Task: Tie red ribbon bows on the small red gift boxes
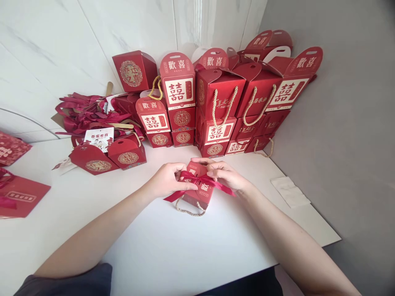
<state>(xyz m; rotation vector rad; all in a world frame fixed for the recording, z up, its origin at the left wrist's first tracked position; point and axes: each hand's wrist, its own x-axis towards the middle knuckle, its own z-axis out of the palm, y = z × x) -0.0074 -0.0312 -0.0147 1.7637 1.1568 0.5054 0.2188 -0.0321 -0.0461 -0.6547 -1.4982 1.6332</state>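
Note:
A small red gift box [191,198] rests on the white table in front of me, with a dark red ribbon [224,188] tied in a bow across its top. From its near side hangs a twisted cream rope handle [189,213]. My left hand [171,179] pinches the left loop of the bow, its thumb lying over the box top. On the other side my right hand [225,174] grips the ribbon's right loop between thumb and finger, its other fingers behind the box. The bow's knot shows between both hands.
Stacked red gift boxes [182,119] line the wall at the back. Left of them lie a heap of dark red ribbons [83,111] and a white card [98,139]. Red bags [24,197] sit at the far left, a folded white tissue [290,192] near the right edge.

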